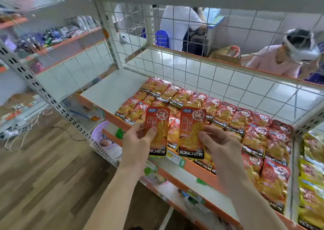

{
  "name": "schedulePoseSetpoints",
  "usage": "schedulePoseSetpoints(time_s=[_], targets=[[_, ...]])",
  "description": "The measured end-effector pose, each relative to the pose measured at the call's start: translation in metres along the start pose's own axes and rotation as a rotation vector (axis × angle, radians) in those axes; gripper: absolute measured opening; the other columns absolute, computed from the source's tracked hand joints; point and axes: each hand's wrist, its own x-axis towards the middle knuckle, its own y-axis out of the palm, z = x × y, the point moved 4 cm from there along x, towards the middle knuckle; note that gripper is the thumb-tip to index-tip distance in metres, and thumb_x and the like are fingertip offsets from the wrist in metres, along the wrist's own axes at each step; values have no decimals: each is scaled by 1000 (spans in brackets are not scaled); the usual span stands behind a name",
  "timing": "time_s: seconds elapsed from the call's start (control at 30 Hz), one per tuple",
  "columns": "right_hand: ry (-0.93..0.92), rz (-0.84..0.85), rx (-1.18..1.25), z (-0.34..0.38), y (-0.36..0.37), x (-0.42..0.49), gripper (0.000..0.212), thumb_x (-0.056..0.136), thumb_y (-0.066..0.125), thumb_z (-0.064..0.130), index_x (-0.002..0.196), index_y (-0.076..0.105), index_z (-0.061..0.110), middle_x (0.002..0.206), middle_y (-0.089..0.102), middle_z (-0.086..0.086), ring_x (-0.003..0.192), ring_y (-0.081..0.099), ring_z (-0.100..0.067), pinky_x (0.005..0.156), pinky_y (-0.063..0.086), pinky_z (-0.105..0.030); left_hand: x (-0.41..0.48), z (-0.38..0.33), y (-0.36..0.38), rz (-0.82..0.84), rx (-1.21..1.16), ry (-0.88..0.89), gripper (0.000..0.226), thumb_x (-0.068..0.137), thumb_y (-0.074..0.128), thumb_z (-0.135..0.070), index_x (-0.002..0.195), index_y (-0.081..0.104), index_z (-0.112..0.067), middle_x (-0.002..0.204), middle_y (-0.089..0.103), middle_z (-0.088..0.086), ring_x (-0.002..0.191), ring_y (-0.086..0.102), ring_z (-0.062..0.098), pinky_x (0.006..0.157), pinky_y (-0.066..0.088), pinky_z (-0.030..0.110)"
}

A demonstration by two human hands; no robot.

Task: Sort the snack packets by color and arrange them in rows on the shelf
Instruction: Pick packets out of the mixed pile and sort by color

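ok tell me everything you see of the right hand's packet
The packet is a glossy red pouch with a round seal at top right, yellow-orange strips pictured below and a black KONCHEW band at the bottom. The right hand pinches its lower right edge, holding it upright, face to the camera, in front of the rows of like packets.

2 forearms show bare right down to the wrists — the left hand [138, 140] and right hand [222, 147], both before the shelf [105, 112], are bare as well.
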Motion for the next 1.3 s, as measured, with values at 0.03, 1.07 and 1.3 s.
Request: schedulePoseSetpoints(time_s=[0.03,1.07,1.3], targets=[[5,-8,-11,-2,5,5,20,88,73,14,108,73,17,92,77,6,88,73,-12,84,57,-30,9,3,-2,5,-3,-11,9,93,70,-21,101,71,-25,94,77,-6,94,73,18,90,57,41],[-26,-493,-469,-58,246,161,22,91,73,22,111,68,16,88,67,11,81,64,-1,69,54,-12,338,28,-65,424,403,177,17,90,75,-28,99,62,-23,92,69,-11,84,66,3,67,53,18],[-77,-529,-660,-62,258,176,30,92,71,15,120,67,5,78,59,16,71,57,7,61,45,-2,350,41,-57,382,587,394,22,91,73,-32,90,55,-18,81,61,-8,73,57,2,62,41,14]])
